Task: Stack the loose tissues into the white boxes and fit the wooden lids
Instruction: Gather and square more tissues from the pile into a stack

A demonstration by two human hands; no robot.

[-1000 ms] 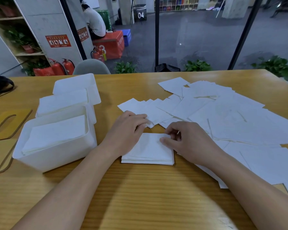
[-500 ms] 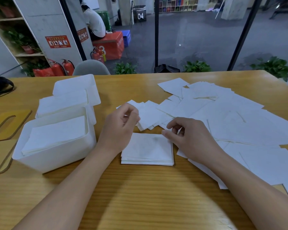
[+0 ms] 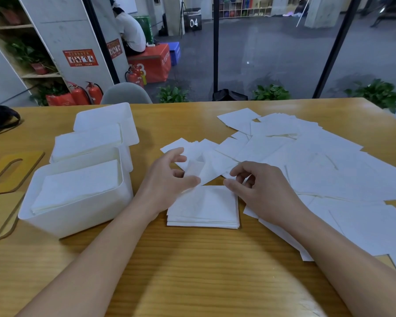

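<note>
At centre frame the left hand [image 3: 169, 179] pinched one tissue [image 3: 196, 168] above the neat stack [image 3: 204, 208] while the right hand [image 3: 258, 191], fingers loosely curled, held nothing; a careless drop could skew that stack.

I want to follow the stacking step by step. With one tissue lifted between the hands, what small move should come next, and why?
Probably lay the lifted tissue, pinched by the left hand, flat onto the small pile just below it. The right hand waits at the pile's edge.
</note>
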